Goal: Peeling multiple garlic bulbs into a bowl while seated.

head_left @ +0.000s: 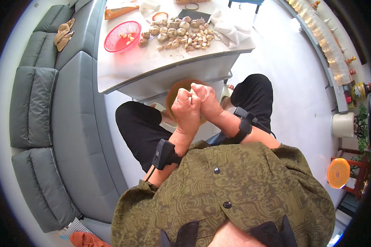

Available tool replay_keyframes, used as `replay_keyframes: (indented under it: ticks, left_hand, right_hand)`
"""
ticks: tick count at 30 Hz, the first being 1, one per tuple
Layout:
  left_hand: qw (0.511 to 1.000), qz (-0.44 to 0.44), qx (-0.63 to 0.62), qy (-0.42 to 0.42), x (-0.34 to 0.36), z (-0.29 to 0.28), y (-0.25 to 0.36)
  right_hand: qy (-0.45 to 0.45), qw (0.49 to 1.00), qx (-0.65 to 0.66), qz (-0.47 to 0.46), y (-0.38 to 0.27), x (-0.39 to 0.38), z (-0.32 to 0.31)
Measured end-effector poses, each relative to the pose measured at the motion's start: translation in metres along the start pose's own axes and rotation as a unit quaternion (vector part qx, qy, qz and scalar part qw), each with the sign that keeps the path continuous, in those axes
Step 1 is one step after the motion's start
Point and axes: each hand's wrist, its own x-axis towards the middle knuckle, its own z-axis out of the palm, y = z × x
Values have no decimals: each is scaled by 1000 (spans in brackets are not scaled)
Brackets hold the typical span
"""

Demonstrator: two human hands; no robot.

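Fingers are pinching a small, mostly hidden pale piece, tips curled inward.
Left hand and right hand are touching above the brown basin, forearms slanting inward.

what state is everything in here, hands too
left hand: closed, fingers curled
right hand: closed, against the left hand
brown container: open-topped, below the hands
red basket: upright, partly filled
pale cloves: peeled, in the basket
garlic bulbs: whole, grouped
loose cloves: separated, skins on
white cloth: crumpled
tan cloth: rumpled
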Motion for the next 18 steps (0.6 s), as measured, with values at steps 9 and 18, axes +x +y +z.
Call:
replay_keyframes:
  ticks: [9, 18]
  left_hand:
    - [986, -102, -127, -45, 0, -8, -13]
    - [893, -250, -348, -133, 15, -18, -38]
  right_hand:
    - [-88, 953, 246, 154, -16, -3, -6]
    - [-142, 956, 217, 137, -8, 12, -24]
